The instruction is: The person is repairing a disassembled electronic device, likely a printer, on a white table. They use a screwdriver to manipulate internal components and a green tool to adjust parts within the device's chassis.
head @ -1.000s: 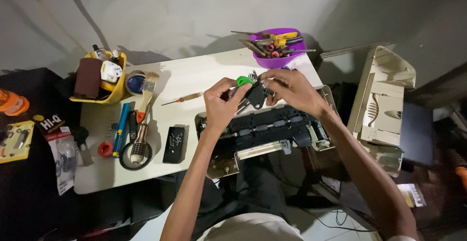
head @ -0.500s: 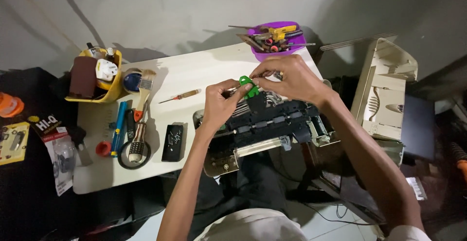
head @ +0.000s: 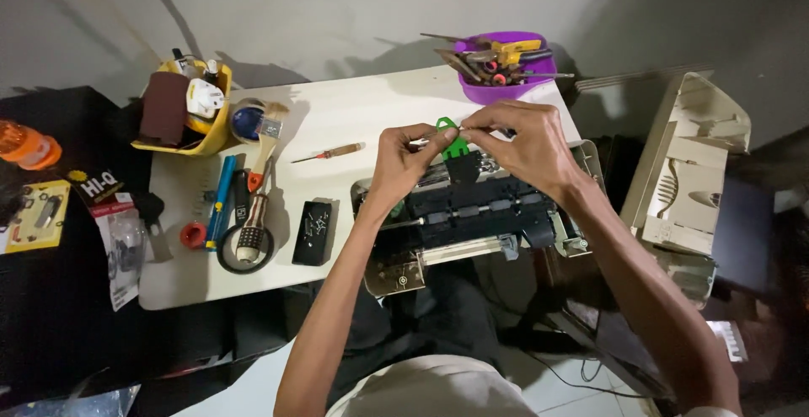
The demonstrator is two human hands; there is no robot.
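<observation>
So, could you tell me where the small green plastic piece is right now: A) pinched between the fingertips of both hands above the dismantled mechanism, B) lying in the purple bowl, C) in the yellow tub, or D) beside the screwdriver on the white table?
A: the green plastic piece is pinched between the left hand and right hand, above the dismantled mechanism.

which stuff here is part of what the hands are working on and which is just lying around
In hand:
left hand
right hand
green part
printer mechanism

Lying about:
purple bowl of tools
screwdriver
yellow tub
brush
black tray
printer cover
</observation>
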